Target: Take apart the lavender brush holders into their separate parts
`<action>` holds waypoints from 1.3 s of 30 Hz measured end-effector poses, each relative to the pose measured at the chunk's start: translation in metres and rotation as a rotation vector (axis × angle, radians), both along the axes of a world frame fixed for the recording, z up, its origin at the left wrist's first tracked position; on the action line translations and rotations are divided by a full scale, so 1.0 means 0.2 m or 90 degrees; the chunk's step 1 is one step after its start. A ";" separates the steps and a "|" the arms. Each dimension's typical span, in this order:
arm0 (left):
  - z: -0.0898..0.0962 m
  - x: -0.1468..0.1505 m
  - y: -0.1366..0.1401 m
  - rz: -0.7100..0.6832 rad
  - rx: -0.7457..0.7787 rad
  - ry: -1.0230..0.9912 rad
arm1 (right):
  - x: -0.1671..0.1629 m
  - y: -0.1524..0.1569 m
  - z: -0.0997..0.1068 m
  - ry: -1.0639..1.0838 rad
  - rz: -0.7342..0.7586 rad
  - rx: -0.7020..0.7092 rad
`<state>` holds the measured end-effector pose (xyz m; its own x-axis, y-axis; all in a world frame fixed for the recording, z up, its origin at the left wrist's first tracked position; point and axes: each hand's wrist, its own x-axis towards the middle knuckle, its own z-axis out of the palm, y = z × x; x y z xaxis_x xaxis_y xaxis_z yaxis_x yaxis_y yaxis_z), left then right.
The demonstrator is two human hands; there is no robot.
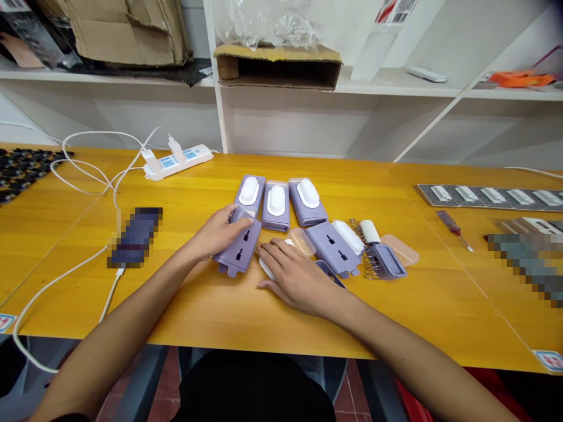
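My left hand (224, 234) grips a light purple plastic cover (237, 249) with two dark keyhole slots, its tabbed end pointing towards me. Low over the table, my right hand (294, 272) curves around a white plastic part (266, 268), thumb on the near side and fingers across the top; most of that part is hidden. Behind the hands lie three purple cases with white oval tops: a left one (248, 191), a middle one (276, 202) and a right one (308, 193). Right of my right hand rests another slotted purple cover (333, 249).
A white bristled piece (348, 237), metal springs (372, 264), a purple frame (387, 261) and a clear peach-coloured lid (400, 250) lie to the right. Farther right is a screwdriver (455, 230). A phone (136, 237) with a cable and a power strip (178, 161) occupy the left.
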<state>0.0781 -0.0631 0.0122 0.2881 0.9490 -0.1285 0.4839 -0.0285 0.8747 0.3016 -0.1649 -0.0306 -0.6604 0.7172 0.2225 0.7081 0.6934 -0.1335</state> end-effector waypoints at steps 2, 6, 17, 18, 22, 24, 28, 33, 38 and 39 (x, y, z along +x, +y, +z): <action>0.00 -0.01 0.00 -0.048 0.035 0.102 | 0.02 0.00 -0.01 0.021 0.006 0.001; -0.01 -0.01 -0.03 -0.135 0.092 0.297 | 0.08 0.01 0.03 0.047 0.005 0.012; -0.16 0.01 -0.33 -0.256 0.420 0.285 | 0.50 -0.06 0.18 -0.001 -0.312 0.078; -0.17 0.03 -0.34 -0.290 0.433 0.299 | 0.57 -0.08 0.14 -0.022 -0.358 0.058; -0.16 0.12 -0.34 -0.381 0.420 0.365 | 0.77 -0.14 -0.01 -0.046 -0.482 -0.051; -0.14 0.17 -0.33 -0.407 0.390 0.383 | 0.81 -0.14 -0.05 -0.045 -0.488 -0.069; -0.13 0.28 -0.31 -0.437 0.352 0.395 | 0.81 -0.14 -0.07 -0.046 -0.464 -0.062; -0.16 0.39 -0.32 -0.445 0.365 0.402 | 0.81 -0.14 -0.07 -0.046 -0.477 -0.053; -0.17 0.48 -0.33 -0.440 0.357 0.397 | 0.88 -0.14 -0.07 -0.053 -0.491 -0.056; -0.18 0.49 -0.33 -0.438 0.356 0.396 | 0.89 -0.14 -0.08 -0.051 -0.491 -0.056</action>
<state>0.1770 -0.1290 -0.0232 0.8149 0.5786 -0.0342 0.5663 -0.7821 0.2602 0.4803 -0.1921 -0.0458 0.0196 0.9931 0.1159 0.9957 -0.0088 -0.0927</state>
